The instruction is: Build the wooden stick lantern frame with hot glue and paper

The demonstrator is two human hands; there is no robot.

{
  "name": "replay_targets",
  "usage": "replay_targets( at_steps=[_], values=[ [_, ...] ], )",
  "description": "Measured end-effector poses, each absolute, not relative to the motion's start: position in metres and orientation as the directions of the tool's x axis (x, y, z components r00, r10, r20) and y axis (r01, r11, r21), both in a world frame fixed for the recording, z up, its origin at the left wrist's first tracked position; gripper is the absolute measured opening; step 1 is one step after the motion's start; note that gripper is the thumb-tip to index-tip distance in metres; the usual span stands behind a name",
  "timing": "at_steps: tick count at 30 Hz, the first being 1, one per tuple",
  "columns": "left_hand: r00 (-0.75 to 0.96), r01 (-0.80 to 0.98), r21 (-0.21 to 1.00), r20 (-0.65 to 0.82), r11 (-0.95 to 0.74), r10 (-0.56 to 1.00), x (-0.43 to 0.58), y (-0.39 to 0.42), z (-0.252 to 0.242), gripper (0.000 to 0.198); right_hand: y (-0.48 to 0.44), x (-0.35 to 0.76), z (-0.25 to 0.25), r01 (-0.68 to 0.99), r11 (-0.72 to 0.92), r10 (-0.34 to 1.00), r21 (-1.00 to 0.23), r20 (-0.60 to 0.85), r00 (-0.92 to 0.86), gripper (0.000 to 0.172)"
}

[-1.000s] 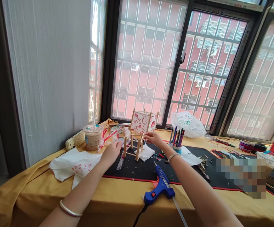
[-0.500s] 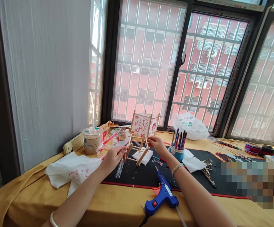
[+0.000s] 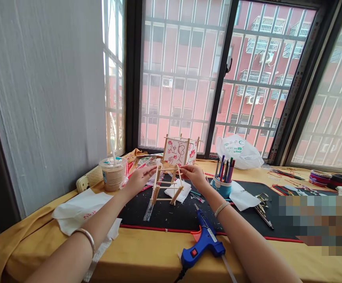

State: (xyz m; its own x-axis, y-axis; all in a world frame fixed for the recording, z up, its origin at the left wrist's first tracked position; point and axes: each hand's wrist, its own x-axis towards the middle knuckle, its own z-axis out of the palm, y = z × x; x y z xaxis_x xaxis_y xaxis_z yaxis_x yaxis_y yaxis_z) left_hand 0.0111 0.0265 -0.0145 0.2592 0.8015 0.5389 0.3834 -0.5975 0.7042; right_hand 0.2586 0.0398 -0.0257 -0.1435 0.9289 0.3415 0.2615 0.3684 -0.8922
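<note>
A small open frame of wooden sticks (image 3: 167, 182) stands on the black mat (image 3: 171, 218) in front of me. My left hand (image 3: 141, 177) pinches its upper left far corner. At the upper right far corner, the fingers of my right hand (image 3: 193, 175) close on a stick. Behind the frame stands a finished-looking paper lantern (image 3: 176, 152) with pink flowers and characters drawn on its panels. A blue hot glue gun (image 3: 203, 243) lies nearer to me, below my right hand, its nozzle toward the frame. A crumpled tissue (image 3: 178, 190) shows through the frame.
To the left are an iced drink cup (image 3: 113, 175), a power strip (image 3: 87, 180) and a large white tissue (image 3: 76, 210). Right of centre stand a pen cup (image 3: 221, 185) and a plastic bag (image 3: 240, 151). Metal pliers-like tools (image 3: 262, 212) and ribbon rolls (image 3: 320, 177) lie farther right.
My left hand has moved up and away, from the frame's near left side to its far upper left corner. My right hand stays at the right corner. The view has shifted slightly.
</note>
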Motion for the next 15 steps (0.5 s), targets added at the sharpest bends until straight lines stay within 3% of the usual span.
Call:
replay_targets(
  at_steps=[8, 15],
  values=[
    [0.177, 0.320, 0.722, 0.591, -0.613, 0.787, 0.016, 0.027, -0.022, 0.032, 0.031, 0.255, -0.022, 0.289, 0.431, 0.902, -0.855, 0.397, -0.171, 0.025],
    [0.210, 0.251, 0.763, 0.558, -0.595, 0.803, 0.017, 0.031, -0.036, 0.032, 0.025, 0.258, -0.025, 0.400, 0.480, 0.877, -0.781, 0.412, -0.248, 0.022]
  ],
)
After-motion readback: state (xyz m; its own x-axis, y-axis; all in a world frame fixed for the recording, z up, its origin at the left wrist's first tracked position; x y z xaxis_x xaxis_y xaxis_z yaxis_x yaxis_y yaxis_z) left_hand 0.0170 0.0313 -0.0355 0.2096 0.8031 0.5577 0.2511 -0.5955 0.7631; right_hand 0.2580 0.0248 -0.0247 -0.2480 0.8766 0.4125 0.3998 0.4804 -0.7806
